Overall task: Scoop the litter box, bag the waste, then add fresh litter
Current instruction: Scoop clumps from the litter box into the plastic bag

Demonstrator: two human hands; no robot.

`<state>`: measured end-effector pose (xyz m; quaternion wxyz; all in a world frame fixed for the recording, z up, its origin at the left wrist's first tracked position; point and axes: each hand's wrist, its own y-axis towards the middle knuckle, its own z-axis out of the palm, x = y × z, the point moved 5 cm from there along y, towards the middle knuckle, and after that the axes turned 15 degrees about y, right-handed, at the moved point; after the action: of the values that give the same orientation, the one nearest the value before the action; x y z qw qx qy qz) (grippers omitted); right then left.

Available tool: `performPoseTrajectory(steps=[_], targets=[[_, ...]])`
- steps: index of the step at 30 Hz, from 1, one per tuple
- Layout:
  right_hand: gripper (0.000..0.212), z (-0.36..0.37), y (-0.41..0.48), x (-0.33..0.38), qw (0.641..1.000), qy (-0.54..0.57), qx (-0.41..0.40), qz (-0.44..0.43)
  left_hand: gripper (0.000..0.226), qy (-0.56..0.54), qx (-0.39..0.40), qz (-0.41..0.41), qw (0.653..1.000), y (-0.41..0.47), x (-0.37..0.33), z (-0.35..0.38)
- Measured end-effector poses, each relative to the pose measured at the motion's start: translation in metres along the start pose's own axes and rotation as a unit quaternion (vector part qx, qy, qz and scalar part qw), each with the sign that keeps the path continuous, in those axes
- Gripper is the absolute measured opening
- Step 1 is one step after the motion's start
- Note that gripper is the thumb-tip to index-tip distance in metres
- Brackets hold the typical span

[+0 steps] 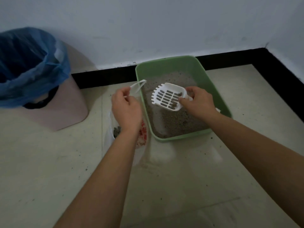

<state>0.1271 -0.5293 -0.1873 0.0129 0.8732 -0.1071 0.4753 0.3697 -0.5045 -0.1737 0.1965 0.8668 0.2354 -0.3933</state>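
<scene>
While right hand [197, 102] grips scoop [167, 97] with clumps over box [222, 102], left hand [126, 111] pinches bag [125, 139] handle; bagging underway, fresh litter not added.

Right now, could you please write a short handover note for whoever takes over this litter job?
Right hand: holds the white slotted plastic scoop, carrying a few clumps, above the green plastic litter box.
Left hand: holds up a handle of the thin white plastic bag beside the box.
Done: some clumps are bagged.
Left: empty this scoop into the bag, finish scooping, close the bag, add fresh litter.
</scene>
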Motion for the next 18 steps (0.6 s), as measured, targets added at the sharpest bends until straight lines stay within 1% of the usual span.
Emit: performPoseTrajectory(steps=[2, 4, 6, 8, 10, 12, 13, 14, 15, 16, 17, 18], targets=[[0.054, -0.001, 0.000, -0.001, 1.000, -0.013, 0.001, -0.006, 0.029, 0.032, -0.028, 0.033, 0.999, 0.016, 0.002, -0.017], [0.055, -0.004, 0.001, -0.001, 1.000, -0.017, 0.000, 0.000, 0.036, 0.087, -0.021, 0.042, 0.995, 0.031, 0.010, -0.027], [0.054, -0.009, 0.002, 0.001, 1.000, -0.022, -0.008, 0.000, 0.051, 0.146, 0.012, 0.024, 0.989, 0.043, 0.024, -0.030], [0.050, -0.012, 0.003, 0.012, 0.998, -0.065, -0.011, -0.023, 0.066, 0.188, 0.064, -0.002, 0.980, 0.050, 0.038, -0.028], [0.045, -0.011, 0.000, 0.035, 0.992, -0.107, -0.006, -0.072, 0.074, 0.180, 0.111, -0.024, 0.977, 0.053, 0.048, -0.025], [0.041, -0.002, -0.009, 0.067, 0.985, -0.123, -0.003, -0.121, 0.069, 0.123, 0.135, -0.052, 0.982, 0.053, 0.053, -0.023], [0.040, 0.007, -0.016, 0.084, 0.977, -0.153, 0.005, -0.147, 0.063, 0.090, 0.140, -0.068, 0.984, 0.053, 0.055, -0.023], [0.041, 0.021, -0.024, 0.099, 0.959, -0.214, 0.025, -0.181, 0.058, 0.061, 0.141, -0.081, 0.985, 0.053, 0.056, -0.023], [0.044, 0.040, -0.035, 0.111, 0.924, -0.296, 0.049, -0.236, 0.053, 0.039, 0.138, -0.094, 0.985, 0.053, 0.058, -0.023], [0.048, 0.060, -0.049, 0.121, 0.876, -0.367, 0.074, -0.304, 0.049, 0.021, 0.135, -0.106, 0.985, 0.054, 0.059, -0.023], [0.051, 0.078, -0.062, 0.126, 0.816, -0.429, 0.096, -0.376, 0.046, 0.004, 0.132, -0.117, 0.984, 0.054, 0.060, -0.023], [0.052, 0.089, -0.072, 0.129, 0.768, -0.465, 0.105, -0.429, 0.045, -0.012, 0.127, -0.129, 0.984, 0.055, 0.060, -0.024]])
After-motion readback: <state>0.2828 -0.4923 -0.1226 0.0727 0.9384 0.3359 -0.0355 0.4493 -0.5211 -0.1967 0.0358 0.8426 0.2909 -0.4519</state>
